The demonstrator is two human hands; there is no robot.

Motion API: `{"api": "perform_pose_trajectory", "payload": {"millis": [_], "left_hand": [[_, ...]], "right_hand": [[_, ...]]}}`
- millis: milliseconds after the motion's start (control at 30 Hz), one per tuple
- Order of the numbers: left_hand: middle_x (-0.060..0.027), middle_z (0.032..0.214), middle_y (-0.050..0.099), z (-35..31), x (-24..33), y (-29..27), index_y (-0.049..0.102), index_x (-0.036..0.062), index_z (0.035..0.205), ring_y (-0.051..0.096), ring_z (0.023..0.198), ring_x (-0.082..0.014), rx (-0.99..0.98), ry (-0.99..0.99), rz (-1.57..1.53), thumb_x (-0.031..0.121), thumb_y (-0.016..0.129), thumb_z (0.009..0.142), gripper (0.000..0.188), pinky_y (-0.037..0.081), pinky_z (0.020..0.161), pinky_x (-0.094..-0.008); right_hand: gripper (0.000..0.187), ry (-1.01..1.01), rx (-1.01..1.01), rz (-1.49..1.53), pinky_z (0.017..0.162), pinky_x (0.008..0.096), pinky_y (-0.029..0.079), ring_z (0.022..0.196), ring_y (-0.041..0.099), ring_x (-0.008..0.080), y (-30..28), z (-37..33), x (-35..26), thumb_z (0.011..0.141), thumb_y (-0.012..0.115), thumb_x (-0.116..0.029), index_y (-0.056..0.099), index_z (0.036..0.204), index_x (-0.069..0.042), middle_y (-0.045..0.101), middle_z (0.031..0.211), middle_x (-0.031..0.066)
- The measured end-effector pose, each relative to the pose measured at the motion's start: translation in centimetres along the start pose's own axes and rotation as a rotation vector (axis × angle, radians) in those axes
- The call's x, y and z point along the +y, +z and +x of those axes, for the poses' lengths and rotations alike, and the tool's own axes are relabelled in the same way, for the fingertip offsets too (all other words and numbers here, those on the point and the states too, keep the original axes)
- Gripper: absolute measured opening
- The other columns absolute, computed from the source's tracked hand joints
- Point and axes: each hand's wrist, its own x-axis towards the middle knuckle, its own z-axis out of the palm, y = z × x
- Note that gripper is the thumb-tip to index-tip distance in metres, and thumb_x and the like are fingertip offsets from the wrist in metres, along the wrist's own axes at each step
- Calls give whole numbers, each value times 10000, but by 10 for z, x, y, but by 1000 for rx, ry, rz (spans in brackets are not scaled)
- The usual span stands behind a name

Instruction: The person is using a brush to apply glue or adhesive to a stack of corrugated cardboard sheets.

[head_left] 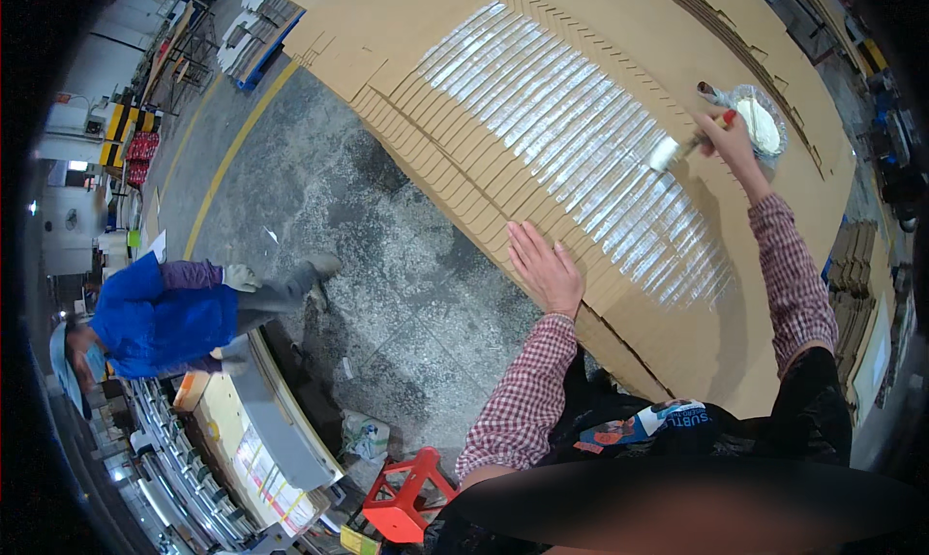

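My right hand [731,141] is closed around the handle of a brush [665,154]. Its pale bristles touch the edge of a wide shiny, wet-looking band [571,120] that crosses many narrow overlapping strips. Those strips belong to brown cardboard sheets [440,153] fanned out in a stepped row. My left hand [549,272] lies flat with fingers stretched out on the sheets' near left edge. Just beyond my right hand sits a plastic-lined tub [760,120] of white paste-like stuff. A dark cylindrical end [706,89] sticks out beside it.
On the left, a person in a blue top [164,308] stands by a machine [281,410]. A red plastic stool [411,497] and a pale bag [365,435] are on the floor below. More cardboard stacks [852,265] stand at the right. A yellow line [237,153] marks the floor.
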Motion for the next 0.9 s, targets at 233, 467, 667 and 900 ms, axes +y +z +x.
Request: {"api": "perform_pose_trajectory", "payload": {"millis": [233, 467, 667, 900], "left_hand": [[-235, 1470, 106, -3, 2, 3, 174, -82, 1380, 115, 1367, -345, 48, 12, 0, 227, 340, 907, 589, 54, 1106, -437], [-232, 1468, 122, -4, 1, 5, 191, -80, 1377, 134, 1366, -335, 88, 14, 16, 203, 351, 906, 572, 81, 1107, -431], [-220, 1469, 134, -7, 4, 7, 202, -65, 1380, 151, 1363, -327, 120, 40, 42, 201, 350, 906, 563, 101, 1107, -429], [-218, 1465, 152, -9, 3, 9, 204, -56, 1383, 167, 1360, -319, 92, 7, 69, 196, 336, 908, 553, 115, 1108, -426]], "right_hand": [[198, -212, -38, 253, 549, 214, 484, 548, 583, 99, 32, 29, -18, 802, 596, -178, 610, 756, 14, 605, 662, 36], [185, 29, -17, -2, 454, 201, 431, 504, 538, 71, -40, -62, 33, 812, 599, -182, 600, 720, -22, 578, 636, 11], [155, -122, 83, 181, 470, 209, 433, 501, 532, 76, -38, -55, 5, 802, 594, -143, 591, 717, -13, 556, 628, 4], [153, 6, 93, 106, 441, 219, 444, 511, 552, 87, -46, -59, 57, 770, 586, -123, 563, 661, -18, 560, 632, 14]]}}
